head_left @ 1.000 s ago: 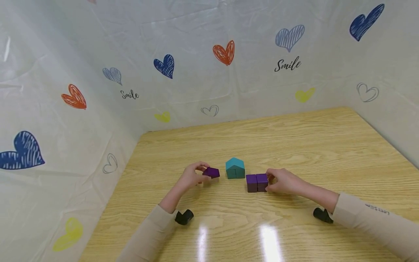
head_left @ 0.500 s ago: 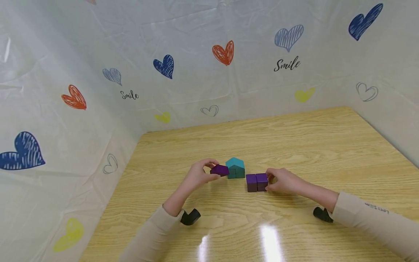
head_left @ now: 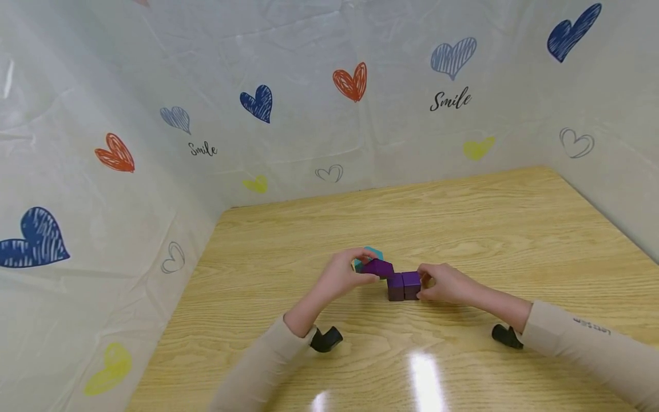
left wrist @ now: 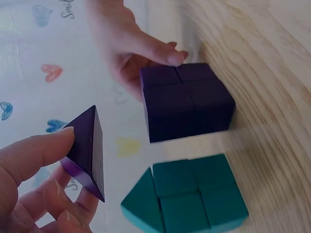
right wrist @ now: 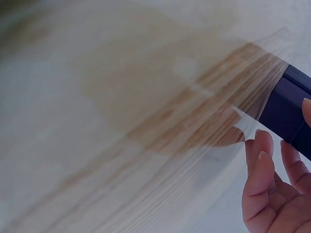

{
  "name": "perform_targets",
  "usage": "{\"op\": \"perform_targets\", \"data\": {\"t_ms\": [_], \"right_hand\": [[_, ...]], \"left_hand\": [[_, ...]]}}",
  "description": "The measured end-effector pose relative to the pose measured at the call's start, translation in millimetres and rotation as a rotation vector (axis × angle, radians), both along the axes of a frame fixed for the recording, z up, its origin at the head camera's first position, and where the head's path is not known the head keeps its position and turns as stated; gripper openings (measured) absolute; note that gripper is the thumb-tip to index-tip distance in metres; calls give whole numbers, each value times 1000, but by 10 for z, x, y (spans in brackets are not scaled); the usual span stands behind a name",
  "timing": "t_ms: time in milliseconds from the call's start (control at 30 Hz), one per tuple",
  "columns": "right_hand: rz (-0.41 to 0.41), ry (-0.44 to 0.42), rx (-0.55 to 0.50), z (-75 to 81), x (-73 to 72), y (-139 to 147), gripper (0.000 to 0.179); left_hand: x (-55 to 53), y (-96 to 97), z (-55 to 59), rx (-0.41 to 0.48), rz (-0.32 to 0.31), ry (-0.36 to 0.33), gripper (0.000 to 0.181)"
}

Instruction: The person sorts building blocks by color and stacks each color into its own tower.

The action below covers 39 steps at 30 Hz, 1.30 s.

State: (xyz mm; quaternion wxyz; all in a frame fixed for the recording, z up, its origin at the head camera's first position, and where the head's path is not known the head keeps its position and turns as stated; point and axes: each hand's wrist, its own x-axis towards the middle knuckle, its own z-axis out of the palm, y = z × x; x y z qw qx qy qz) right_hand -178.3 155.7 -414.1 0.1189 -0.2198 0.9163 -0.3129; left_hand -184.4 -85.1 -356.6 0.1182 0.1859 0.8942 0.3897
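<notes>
My left hand pinches a purple triangular block between thumb and fingers, above the table and close to the top left of a group of purple cubes. In the left wrist view the triangular block is apart from the cubes. My right hand holds that cube group at its right side, with the thumb on one face in the left wrist view. Behind my left hand stands a teal house shape of cubes topped by a triangular block; the head view mostly hides it.
The wooden table extends around the blocks. A white sheet printed with hearts surrounds its back and sides. Black wrist devices stick out from both sleeves.
My left hand has carried the purple triangular block rightward, past the front of the teal house shape, to the purple cubes. My right hand has stayed at the cubes.
</notes>
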Motion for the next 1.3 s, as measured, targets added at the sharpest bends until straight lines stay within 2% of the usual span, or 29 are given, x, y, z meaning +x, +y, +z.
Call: {"op": "perform_targets", "data": {"t_ms": [233,467,1033,1300], "right_hand": [[2,9,-16,4,-14,1,25],[12,10,-30,-18,-9,5,22],[9,10,-20,-13,-4,4,22],[12,26,-16,-21,-14,9,22]], "left_hand": [[-10,220,-57,-14,-2,-9,36],[8,366,-113,-89,-5,54,34],[10,469,-208,-159,-12,87,36],[0,484,-236,-143,-9,56,35]]}}
